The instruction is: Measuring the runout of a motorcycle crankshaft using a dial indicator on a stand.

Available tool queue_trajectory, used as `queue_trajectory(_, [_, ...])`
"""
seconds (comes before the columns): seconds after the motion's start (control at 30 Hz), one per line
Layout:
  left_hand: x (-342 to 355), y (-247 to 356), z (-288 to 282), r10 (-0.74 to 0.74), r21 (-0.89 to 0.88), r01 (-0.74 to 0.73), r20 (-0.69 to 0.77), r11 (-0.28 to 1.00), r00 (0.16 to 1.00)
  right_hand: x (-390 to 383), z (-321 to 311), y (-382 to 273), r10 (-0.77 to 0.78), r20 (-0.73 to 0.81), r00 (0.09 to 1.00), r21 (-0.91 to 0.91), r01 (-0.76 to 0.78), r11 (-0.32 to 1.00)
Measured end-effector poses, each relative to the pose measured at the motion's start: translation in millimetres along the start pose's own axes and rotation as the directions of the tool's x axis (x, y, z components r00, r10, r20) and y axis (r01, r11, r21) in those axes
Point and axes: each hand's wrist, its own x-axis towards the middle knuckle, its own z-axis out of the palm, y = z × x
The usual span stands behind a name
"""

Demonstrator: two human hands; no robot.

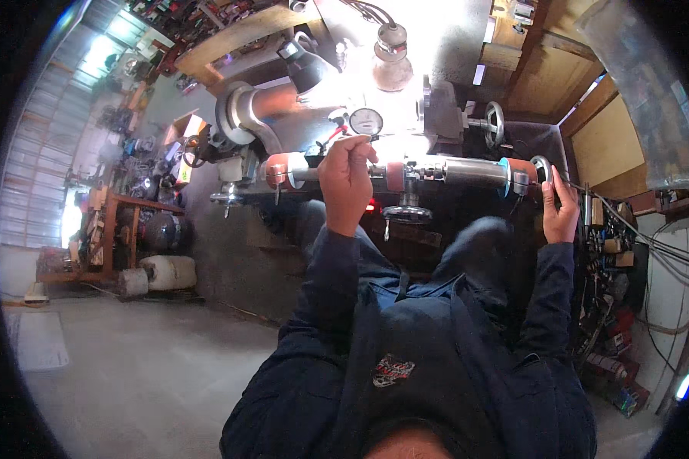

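So this was a pretty cluttered workshop, with a corrugated wall (pixel 34 153) off to the left, packed shelving (pixel 605 291) on the right and a bare grey floor (pixel 153 367) below, and a bright glare over the machine washed out a lot of the middle. The person sat right up to it, and the silver cylindrical bar (pixel 475 172) on its near side ran left to right across the view, pretty much square to the body. The end handwheel (pixel 540 162) was at the right end of that line, so the right hand (pixel 560 208) was easily the nearer one, with its fingers touching the rim. Those fingers looked fairly straight and partly spread, but I couldn't tell whether they really had a grip. The left hand (pixel 346 180) was up in front of the machine, left of the bar, just below the round gauge-like disc (pixel 366 121). Its fingers were curled in with the tips close together; there was something small and dark there, but I couldn't tell if it was pinched or just behind. The lower handwheel (pixel 407 214) sat between the two hands, below the bar, with neither touching it.
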Motion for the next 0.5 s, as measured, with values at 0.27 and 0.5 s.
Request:
queue_trajectory(0.27, [29,-29,-23,0.065,-0.294,0.054,0.381,0.954,0.922,3,-12,5,0.047,0.124,0.991,0.096,-0.059,0.994])
queue_trajectory(0.5, [24,-20,-30,-0.032,-0.423,0.28,0.506,0.862,0.862,-4,-22,32,0.112,0.115,0.987,0.213,-0.135,0.968])
